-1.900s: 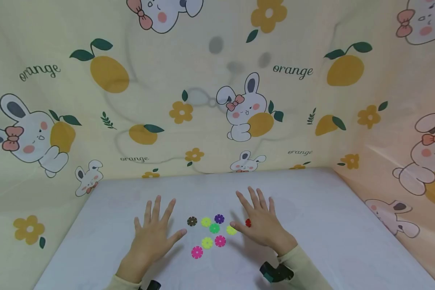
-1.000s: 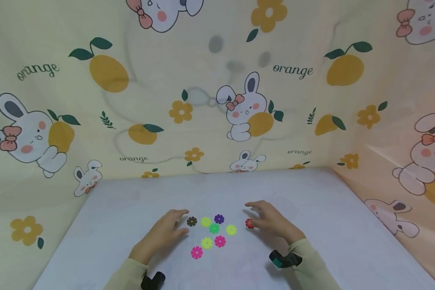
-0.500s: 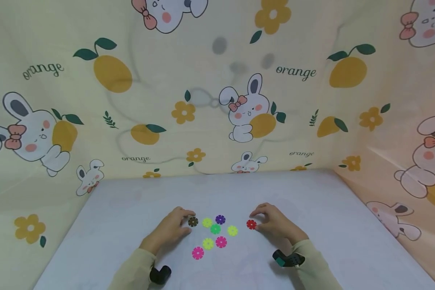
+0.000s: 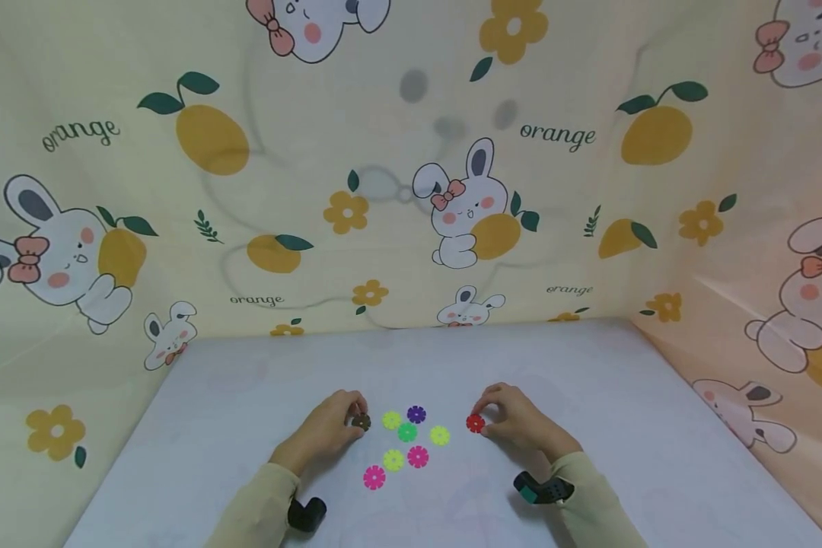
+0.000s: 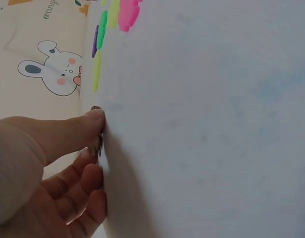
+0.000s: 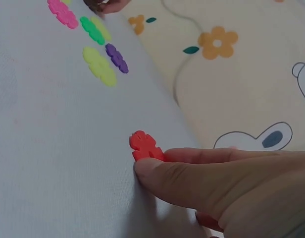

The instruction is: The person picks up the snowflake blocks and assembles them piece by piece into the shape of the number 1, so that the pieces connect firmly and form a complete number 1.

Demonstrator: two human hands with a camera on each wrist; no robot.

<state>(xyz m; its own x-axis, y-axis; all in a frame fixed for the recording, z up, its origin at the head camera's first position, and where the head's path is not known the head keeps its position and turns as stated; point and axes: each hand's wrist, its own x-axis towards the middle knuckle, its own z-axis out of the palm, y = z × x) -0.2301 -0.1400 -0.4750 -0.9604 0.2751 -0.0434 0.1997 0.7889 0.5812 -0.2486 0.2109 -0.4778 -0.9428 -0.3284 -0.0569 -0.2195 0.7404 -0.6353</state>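
While my sleeves reach in over the white table [image 4: 623, 380], my left hand [image 4: 322, 428] is at the left of the spread, its thumb and forefinger closed in a pinch on the brown disc [image 4: 361, 422], the other fingers bent beneath. A black wrist device [image 4: 307, 515] sits at that cuff. Just right of the brown disc, and nearer me, lies the lower pink disc [image 4: 374, 478]. Next come the far yellow disc [image 4: 392, 420] and the near yellow disc [image 4: 393, 460], then the green disc [image 4: 407, 432], with the purple disc [image 4: 416, 415] just beyond it and the upper pink disc [image 4: 418, 457] on my side. The right-hand yellow disc [image 4: 440, 435] follows. Farther right, apart from these, the red disc [image 4: 476, 423] is pinched between the thumb and fingers of my right hand [image 4: 520, 423]; whether it touches the table I cannot tell.
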